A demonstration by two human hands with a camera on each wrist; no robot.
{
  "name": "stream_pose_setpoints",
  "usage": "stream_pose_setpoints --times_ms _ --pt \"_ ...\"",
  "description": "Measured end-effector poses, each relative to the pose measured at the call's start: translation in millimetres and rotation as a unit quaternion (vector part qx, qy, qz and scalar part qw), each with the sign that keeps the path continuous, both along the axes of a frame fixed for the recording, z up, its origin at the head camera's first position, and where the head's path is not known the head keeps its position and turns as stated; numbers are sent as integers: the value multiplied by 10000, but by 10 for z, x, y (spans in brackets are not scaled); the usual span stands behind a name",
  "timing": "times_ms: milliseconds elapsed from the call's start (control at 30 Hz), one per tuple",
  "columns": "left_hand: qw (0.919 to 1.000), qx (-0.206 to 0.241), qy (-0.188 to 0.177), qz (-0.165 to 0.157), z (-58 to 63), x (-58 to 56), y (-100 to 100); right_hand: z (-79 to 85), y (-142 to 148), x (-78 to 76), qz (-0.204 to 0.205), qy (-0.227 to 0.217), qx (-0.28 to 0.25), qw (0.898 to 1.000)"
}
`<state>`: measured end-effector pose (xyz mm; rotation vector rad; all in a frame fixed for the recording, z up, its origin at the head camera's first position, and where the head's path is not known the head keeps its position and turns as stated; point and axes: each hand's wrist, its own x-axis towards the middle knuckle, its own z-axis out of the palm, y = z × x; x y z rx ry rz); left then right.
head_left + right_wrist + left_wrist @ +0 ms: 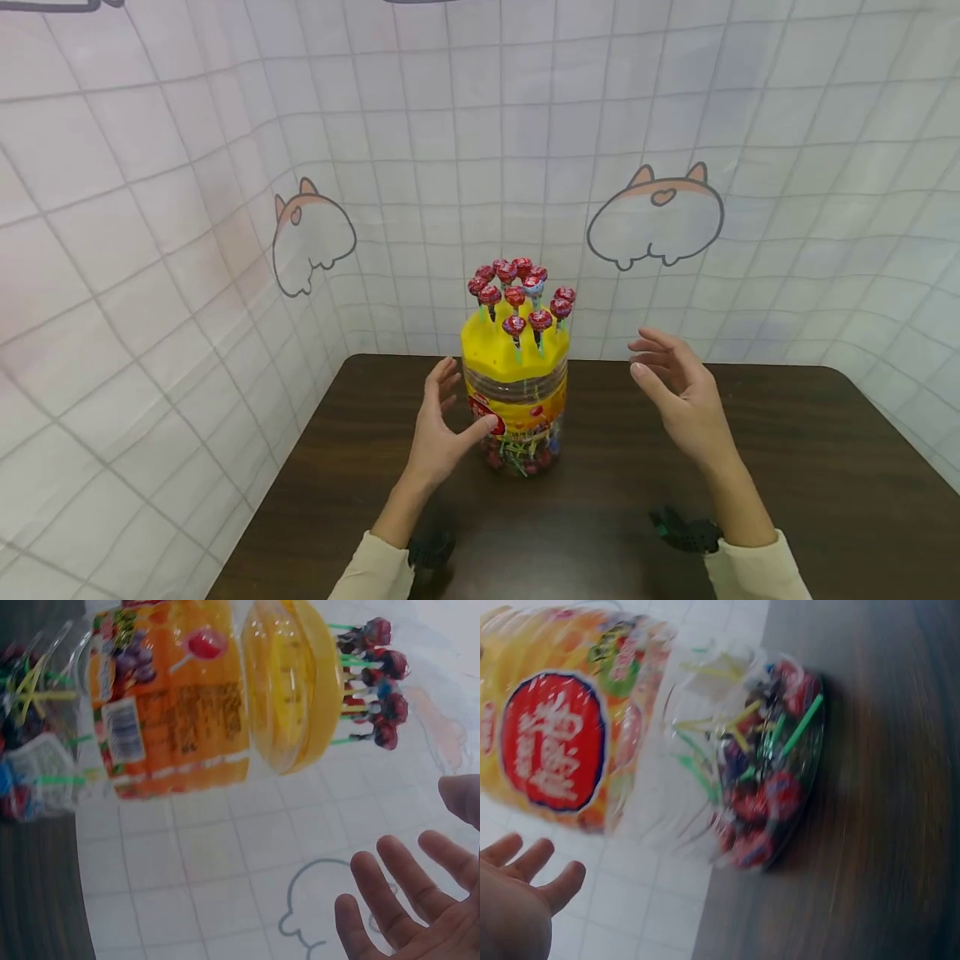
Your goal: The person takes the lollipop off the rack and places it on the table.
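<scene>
Standing on the worktop [600, 525] left of its middle and toward the far edge, the clear jar [517, 390] would probably handle best with a light, level grip on both sides below its yellow lid [491, 350], since a knock could unsettle the upright lollipops [514, 297] set in that lid. Inside, loose wrapped lollipops [780, 793] lie heaped at the bottom, mostly below the label [543, 410]. Beside the jar's left, the left hand [438, 442] is spread, contact unclear, while the right hand [688, 408], loosely spread, hangs empty toward the far right corner
</scene>
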<state>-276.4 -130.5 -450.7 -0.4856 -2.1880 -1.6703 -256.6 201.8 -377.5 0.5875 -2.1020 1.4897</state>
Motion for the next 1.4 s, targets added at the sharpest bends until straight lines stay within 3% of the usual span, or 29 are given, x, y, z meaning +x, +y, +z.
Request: stream_pose_setpoints --times_ms 200,433,1067,1400 --pt "9996 256 95 -72 -63 -134 214 20 -153 -91 30 10 -562 9984" --pt "9978 579 -62 -307 -131 -191 311 64 -322 -169 102 -197 -780 9967" --pt "9974 447 -239 -514 -168 -239 253 398 -521 -651 419 -196 -30 9989" --pt "9970 367 -459 -495 -232 -248 243 462 -573 -771 713 -35 167 9973"
